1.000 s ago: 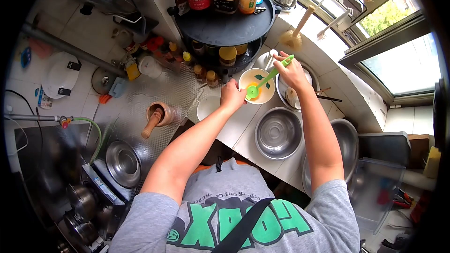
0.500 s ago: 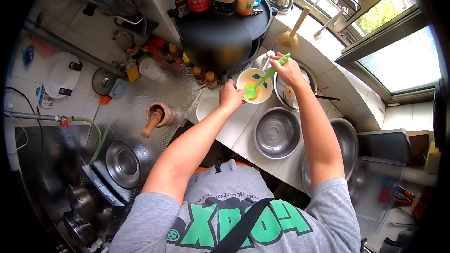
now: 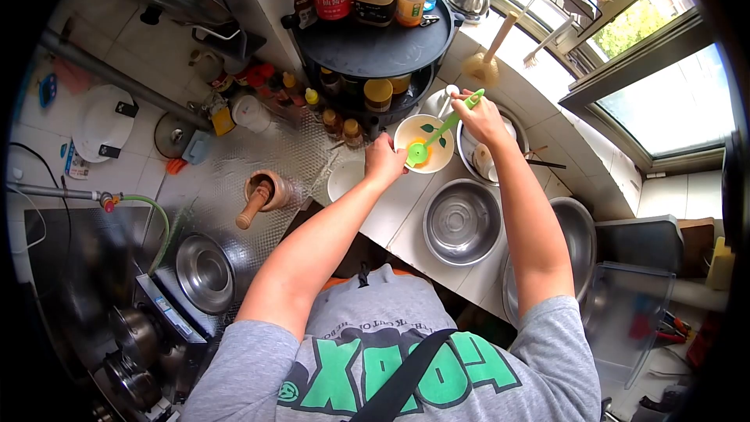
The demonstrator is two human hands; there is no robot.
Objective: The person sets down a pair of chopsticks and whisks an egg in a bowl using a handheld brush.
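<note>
My left hand (image 3: 384,158) is closed on the near left rim of a white bowl (image 3: 406,132) with green leaf decorations. The bowl tilts a little and has some yellow-orange liquid (image 3: 423,155) in the bottom. In my right hand (image 3: 478,116) is the upper handle of a bright green plastic spoon (image 3: 442,130). It slants down to the left, and its round head, marked with small holes, sits inside the bowl at the liquid's edge. A pale dish (image 3: 344,180) lies left of the bowl, partly behind my left forearm.
Steel basins (image 3: 462,223) stand nearer me, and another round pan (image 3: 512,129) holding items is beside my right hand. A black two-tier shelf (image 3: 375,51) with bottles rises behind the bowl. A wooden mortar (image 3: 275,190) with its pestle is at left; an open window (image 3: 664,94) is at right.
A dark blur in front of the black shelf is gone, so its lower tier and jars show. My hands, the bowl and the spoon have hardly moved.
</note>
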